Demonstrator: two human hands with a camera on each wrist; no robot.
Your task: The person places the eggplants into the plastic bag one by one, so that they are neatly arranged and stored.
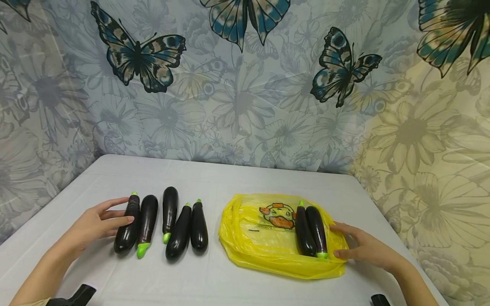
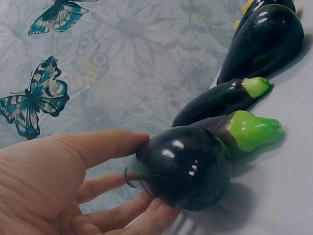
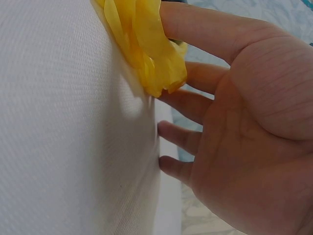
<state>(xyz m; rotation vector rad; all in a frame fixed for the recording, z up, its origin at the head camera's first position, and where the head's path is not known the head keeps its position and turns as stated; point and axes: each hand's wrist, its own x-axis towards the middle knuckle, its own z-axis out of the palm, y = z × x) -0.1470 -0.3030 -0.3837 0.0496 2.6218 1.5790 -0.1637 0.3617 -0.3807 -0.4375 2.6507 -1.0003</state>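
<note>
My left hand (image 1: 92,227) holds the leftmost dark purple eggplant (image 1: 127,231) at the table's left side. In the left wrist view its thumb lies on one side of that eggplant (image 2: 183,169) and the other fingers on the opposite side. My right hand (image 1: 369,248) touches the right edge of a yellow plastic bag (image 1: 252,250) with thumb and fingers spread apart. The right wrist view has the crumpled bag edge (image 3: 159,58) beside its nearly straight fingers. Two eggplants, one left (image 1: 303,231) and one right (image 1: 317,229), lie side by side at the bag's right part.
Right of the held eggplant lie another eggplant (image 1: 147,225) with its green stem toward me and several more, including one near the bag (image 1: 198,227). A white cloth covers the table (image 1: 191,170). Butterfly-patterned fabric (image 1: 245,106) hangs behind it.
</note>
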